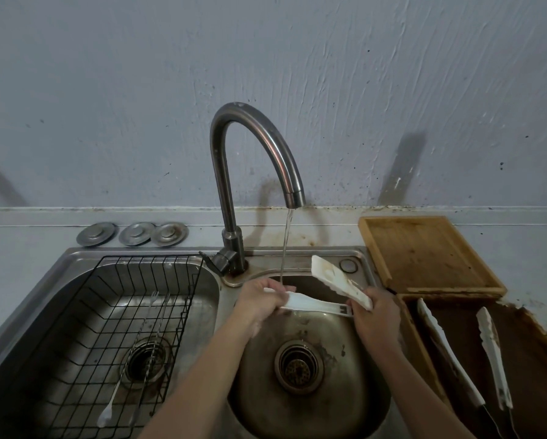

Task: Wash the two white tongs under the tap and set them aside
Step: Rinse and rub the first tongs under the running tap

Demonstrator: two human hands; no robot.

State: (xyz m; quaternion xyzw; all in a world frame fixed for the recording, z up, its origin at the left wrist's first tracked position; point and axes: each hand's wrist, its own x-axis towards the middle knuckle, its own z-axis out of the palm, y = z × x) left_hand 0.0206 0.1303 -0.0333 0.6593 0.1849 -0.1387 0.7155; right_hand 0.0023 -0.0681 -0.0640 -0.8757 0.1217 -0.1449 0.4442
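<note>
Under the tap, hands hold tongs splayed sideways.

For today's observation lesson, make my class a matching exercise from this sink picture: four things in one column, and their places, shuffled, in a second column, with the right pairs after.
Things:
1. wire basket
2. held tongs
3. second tongs
4. wooden board

Places:
A. lying on the dark tray right of the sink
B. in the left basin
C. on the counter at the wall, right of the tap
D. over the right basin, under the running water

Pairs: 1-B, 2-D, 3-A, 4-C
</note>
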